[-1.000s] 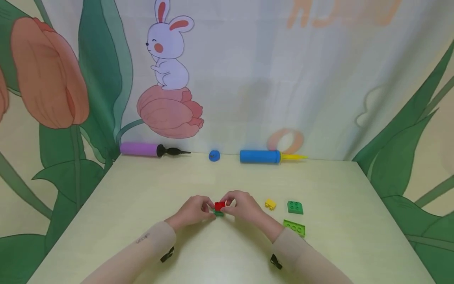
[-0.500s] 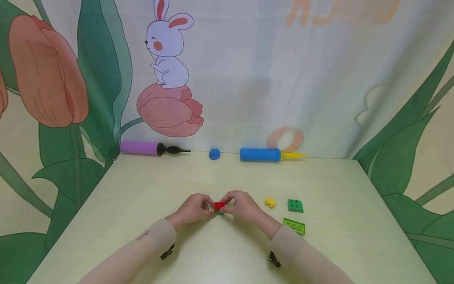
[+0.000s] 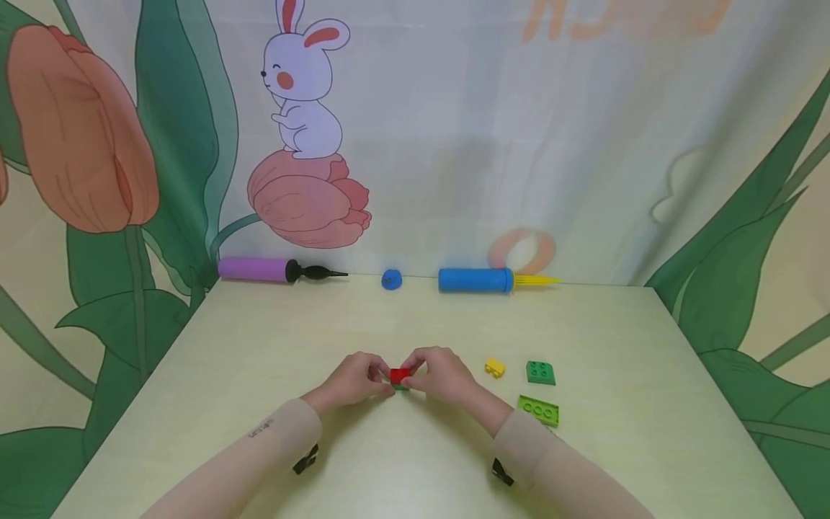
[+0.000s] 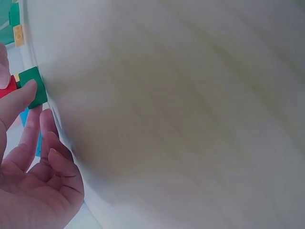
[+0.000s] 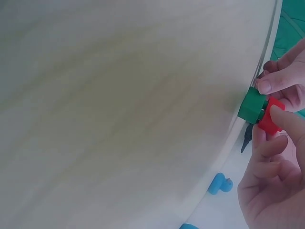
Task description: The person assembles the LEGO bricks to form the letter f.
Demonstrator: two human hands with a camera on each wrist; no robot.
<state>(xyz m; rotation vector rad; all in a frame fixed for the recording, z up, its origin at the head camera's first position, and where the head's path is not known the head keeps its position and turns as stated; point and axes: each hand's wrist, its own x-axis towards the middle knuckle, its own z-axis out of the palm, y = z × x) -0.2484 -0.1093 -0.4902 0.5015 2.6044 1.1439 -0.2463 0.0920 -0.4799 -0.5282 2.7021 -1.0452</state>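
Note:
A red brick (image 3: 400, 374) sits on top of a dark green brick (image 3: 400, 387) at the middle of the pale table (image 3: 259, 346). My left hand (image 3: 372, 375) pinches the stack from the left, with a fingertip on the green brick (image 4: 33, 88). From the right, my right hand (image 3: 415, 373) pinches it, one finger pressed on the red brick (image 5: 270, 117). In the right wrist view the green brick (image 5: 251, 105) lies against the table, partly covered by fingers.
Right of my hands lie a small yellow brick (image 3: 494, 367), a dark green square plate (image 3: 540, 373) and a light green plate (image 3: 538, 411). A purple pump (image 3: 253, 269), a small blue object (image 3: 391, 280) and a blue pump (image 3: 476, 280) lie along the far edge.
Both hands stay on the red and green bricks in the same spot. Only the head view shifts slightly.

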